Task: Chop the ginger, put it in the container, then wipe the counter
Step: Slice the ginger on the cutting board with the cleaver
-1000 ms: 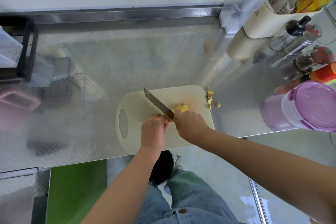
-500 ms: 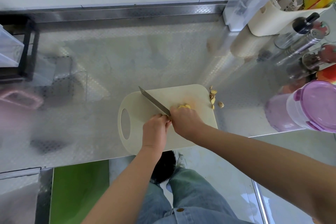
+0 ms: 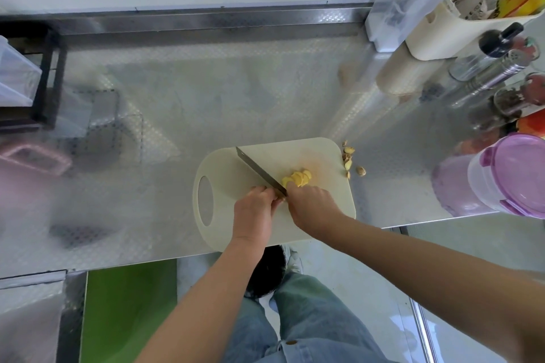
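Note:
A cream cutting board (image 3: 321,156) lies at the counter's front edge. On it sits a small heap of yellow ginger slices (image 3: 298,177). My left hand (image 3: 255,212) grips the handle of a knife (image 3: 259,171), whose dark blade angles up and to the left across the board, next to the ginger. My right hand (image 3: 311,203) is curled over the near end of the ginger, fingertips on the slices. A clear container with a purple lid (image 3: 525,177) stands at the counter's right edge.
Ginger peelings (image 3: 351,160) lie on the steel counter (image 3: 206,91) just off the board's right edge. Bottles, jars and a cream caddy (image 3: 436,29) crowd the back right. A black rack (image 3: 44,79) and a pink object (image 3: 32,158) are at the left.
More of the ginger slices show beyond my right fingertips than half a second ago. The blade has shifted slightly beside them. Both hands stay close together on the board.

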Demonstrator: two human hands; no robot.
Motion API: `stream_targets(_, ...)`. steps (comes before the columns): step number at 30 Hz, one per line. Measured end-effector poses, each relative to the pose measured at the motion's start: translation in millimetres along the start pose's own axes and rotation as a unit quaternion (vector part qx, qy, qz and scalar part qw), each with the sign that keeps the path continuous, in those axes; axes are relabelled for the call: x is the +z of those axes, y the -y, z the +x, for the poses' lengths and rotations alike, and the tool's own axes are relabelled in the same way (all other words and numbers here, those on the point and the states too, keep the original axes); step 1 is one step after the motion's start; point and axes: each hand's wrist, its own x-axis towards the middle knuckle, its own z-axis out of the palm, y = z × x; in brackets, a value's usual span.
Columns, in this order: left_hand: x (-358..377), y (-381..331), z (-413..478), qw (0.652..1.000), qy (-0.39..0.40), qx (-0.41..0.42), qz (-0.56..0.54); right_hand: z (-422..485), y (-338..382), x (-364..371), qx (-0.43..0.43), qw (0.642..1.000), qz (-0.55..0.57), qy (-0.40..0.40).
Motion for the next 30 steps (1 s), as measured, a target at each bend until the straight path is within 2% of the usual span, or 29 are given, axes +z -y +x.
stream_targets(7, -2.1, 0.3, -0.4, 1.000, -0.011, -0.003, -0.011, 0.7, -8.9, 2.4, -0.007, 1.000, 0.008, -0.022)
stream_targets(12, -1.1, 0.9, -0.1, 1.000, -0.007, -0.007, -0.012, 1.3, -14.5, 0.3, 0.049, 0.996, 0.067, -0.039)
stream_targets(19, -2.5, 0.0, -2.1, 0.999, -0.015, -0.018, -0.022, -6.6, -25.8, -12.4, 0.078, 0.990, 0.092, -0.070)
stream_targets(24, -1.7, 0.7, -2.9, 1.000, -0.018, -0.019, -0.011, -20.0, -14.7, -20.7, 0.016, 0.997, 0.068, -0.045)
stream_targets(30, -1.8, 0.7, -2.5, 1.000, -0.018, -0.017, 0.002, -25.5, -9.5, -29.6, 0.000, 1.000, 0.022, -0.014)
